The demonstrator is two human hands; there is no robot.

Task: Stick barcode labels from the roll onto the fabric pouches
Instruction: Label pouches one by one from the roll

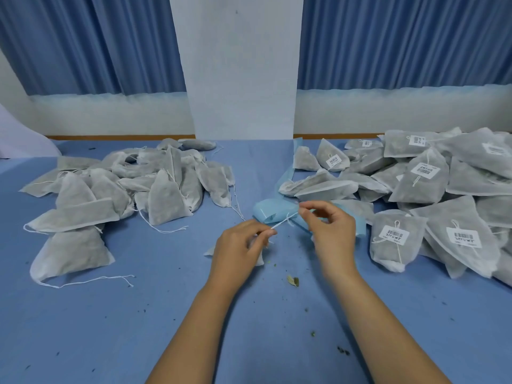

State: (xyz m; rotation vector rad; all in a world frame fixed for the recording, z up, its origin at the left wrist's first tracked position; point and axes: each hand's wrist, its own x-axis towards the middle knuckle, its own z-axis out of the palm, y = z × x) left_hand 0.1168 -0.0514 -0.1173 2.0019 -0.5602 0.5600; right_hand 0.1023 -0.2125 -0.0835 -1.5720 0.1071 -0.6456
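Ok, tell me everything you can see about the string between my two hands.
The string is thin, white and looks like cotton thread. It runs taut on a short slant, from the left hand, which pinches its lower end at the fingertips, up to the right hand, which pinches the upper end. It crosses in front of a pale blue paper strip, above the blue table cover. Whether it joins the pouch under the left hand is hidden.

We see a small packing workroom, not a home. A blue-covered counter point(138, 328) carries unlabelled pouches point(124, 189) heaped at its far left and barcoded pouches point(443, 195) piled along its right edge, with dried-leaf crumbs point(293, 280) scattered between. Blue curtains point(97, 45) and a plain white wall point(238, 65) stand behind.
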